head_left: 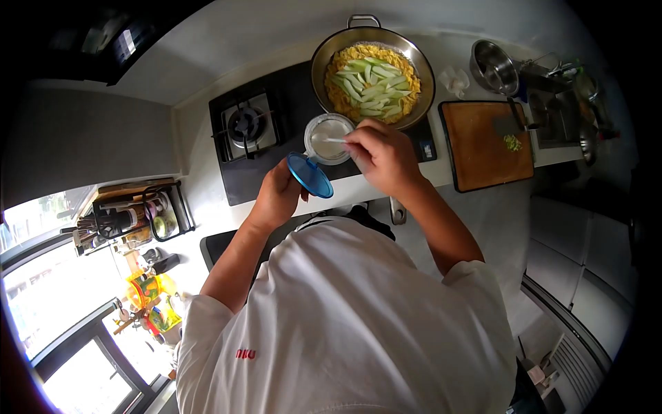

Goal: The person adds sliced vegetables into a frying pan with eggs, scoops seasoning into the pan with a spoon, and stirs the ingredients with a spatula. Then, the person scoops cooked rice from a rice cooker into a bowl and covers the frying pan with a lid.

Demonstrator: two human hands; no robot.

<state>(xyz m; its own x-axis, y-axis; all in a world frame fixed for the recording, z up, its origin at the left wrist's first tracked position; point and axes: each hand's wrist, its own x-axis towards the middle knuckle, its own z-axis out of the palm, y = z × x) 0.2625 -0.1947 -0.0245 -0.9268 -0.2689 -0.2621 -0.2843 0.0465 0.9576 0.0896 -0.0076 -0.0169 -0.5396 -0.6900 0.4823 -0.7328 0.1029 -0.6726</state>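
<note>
My left hand (274, 190) is closed about the near side of a clear jar (309, 131), by its hinged blue lid (310, 176), which hangs open toward me. White granules or powder lie inside the jar. With its fingers pinched, my right hand (387, 156) grips a small white spoon (334, 141), whose far end is over or in the white contents. Just beyond both hands is a wok (318, 72) on the stove. It holds yellow scrambled egg (412, 72) topped with pale green vegetable slices (372, 86).
An unused burner (246, 125) sits on the left of the black stovetop. To the right lie a wooden cutting board (483, 148), a cleaver (507, 125) and chopped bits (512, 143). Behind them stands a metal bowl (491, 62). A wok handle (398, 211) juts over the counter's front edge.
</note>
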